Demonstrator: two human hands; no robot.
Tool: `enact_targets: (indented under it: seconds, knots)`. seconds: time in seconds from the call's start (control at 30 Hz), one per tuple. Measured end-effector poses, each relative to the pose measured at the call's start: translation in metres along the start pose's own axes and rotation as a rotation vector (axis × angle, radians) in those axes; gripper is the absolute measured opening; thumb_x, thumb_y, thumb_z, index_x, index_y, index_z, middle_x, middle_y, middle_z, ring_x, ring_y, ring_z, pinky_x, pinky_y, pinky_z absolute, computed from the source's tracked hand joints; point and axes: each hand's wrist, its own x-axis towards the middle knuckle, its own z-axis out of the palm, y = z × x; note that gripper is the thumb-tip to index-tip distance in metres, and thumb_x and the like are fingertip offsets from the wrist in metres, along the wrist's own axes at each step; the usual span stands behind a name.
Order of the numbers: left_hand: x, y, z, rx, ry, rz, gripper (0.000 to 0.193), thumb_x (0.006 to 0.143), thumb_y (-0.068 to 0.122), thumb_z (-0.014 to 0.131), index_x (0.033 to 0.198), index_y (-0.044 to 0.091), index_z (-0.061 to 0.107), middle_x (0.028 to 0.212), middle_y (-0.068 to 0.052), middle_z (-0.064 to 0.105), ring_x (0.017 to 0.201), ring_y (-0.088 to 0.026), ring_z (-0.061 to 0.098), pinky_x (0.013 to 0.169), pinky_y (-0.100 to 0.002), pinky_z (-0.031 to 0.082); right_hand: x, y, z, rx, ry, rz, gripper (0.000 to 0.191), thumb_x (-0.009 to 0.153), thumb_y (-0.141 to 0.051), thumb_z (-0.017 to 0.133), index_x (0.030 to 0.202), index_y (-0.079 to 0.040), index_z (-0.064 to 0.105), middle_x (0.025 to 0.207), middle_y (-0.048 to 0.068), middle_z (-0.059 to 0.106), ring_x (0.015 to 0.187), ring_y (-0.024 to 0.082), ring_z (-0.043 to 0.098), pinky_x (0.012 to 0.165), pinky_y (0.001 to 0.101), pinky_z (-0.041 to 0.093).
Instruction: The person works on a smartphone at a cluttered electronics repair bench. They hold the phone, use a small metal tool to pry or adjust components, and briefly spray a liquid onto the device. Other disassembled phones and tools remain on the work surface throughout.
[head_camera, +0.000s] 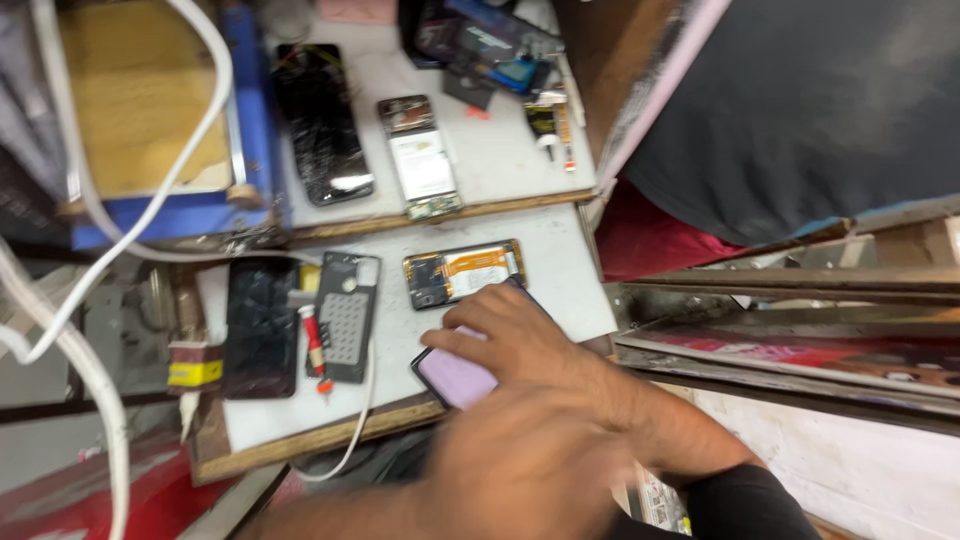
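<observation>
While blurred forearm and hand (520, 470) crossed bottom centre of frame, its side and grip could not be told. Just above, other hand (520, 335), reaching in from lower right, lay flat on lilac phone back cover (455, 378), fingers spread, pressing rather than clamping; which hand it was stayed unclear. Cover sat at near edge of white work board (400, 300). Directly beyond: opened phone body (465, 272). Left centre: dark perforated panel (345, 315), red-handled screwdriver (315, 345), cracked black screen (260, 325). Upper centre: second cracked screen (320, 120), phone with battery exposed (420, 158).
</observation>
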Motion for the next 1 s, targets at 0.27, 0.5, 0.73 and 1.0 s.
enact_targets:
  seconds: [0.27, 0.5, 0.73, 1.0]
  knots:
    - [0.014, 0.025, 0.021, -0.128, -0.161, 0.102, 0.006, 0.092, 0.012, 0.069, 0.096, 0.008, 0.071, 0.090, -0.008, 0.072, 0.085, -0.024, 0.073, 0.077, -0.038, 0.060, -0.015, 0.014, 0.019, -0.007, -0.001, 0.181, 0.080, 0.047, -0.005, 0.074, 0.127, -0.009, 0.066, 0.117, 0.013, 0.064, 0.111, 0.035, 0.060, 0.096, 0.0449, 0.047]
    - [-0.023, 0.002, 0.004, -0.104, -0.229, 0.072, 0.005, 0.094, 0.013, 0.070, 0.093, 0.009, 0.072, 0.091, -0.007, 0.075, 0.084, -0.022, 0.073, 0.075, -0.034, 0.060, -0.031, 0.027, 0.007, 0.050, 0.226, 0.114, 0.058, 0.070, -0.011, 0.077, 0.126, -0.006, 0.064, 0.118, 0.013, 0.066, 0.111, 0.033, 0.065, 0.101, 0.0441, 0.052]
    - [-0.069, -0.055, -0.014, -0.180, 0.043, -0.712, 0.005, 0.090, 0.008, 0.075, 0.093, 0.004, 0.075, 0.086, -0.008, 0.079, 0.074, -0.016, 0.074, 0.067, -0.030, 0.059, -0.036, 0.030, 0.018, 0.301, 0.324, 0.122, 0.051, 0.080, -0.017, 0.077, 0.127, -0.002, 0.060, 0.119, 0.018, 0.065, 0.109, 0.034, 0.066, 0.096, 0.0407, 0.054]
    - [-0.079, -0.057, 0.006, -0.305, 0.190, -0.777, 0.010, 0.096, 0.006, 0.071, 0.104, 0.000, 0.071, 0.097, -0.009, 0.080, 0.091, -0.014, 0.078, 0.081, -0.027, 0.062, -0.037, 0.027, 0.035, 0.367, 0.323, 0.201, 0.050, 0.078, -0.002, 0.066, 0.127, -0.002, 0.061, 0.118, 0.017, 0.065, 0.110, 0.032, 0.068, 0.097, 0.0392, 0.056]
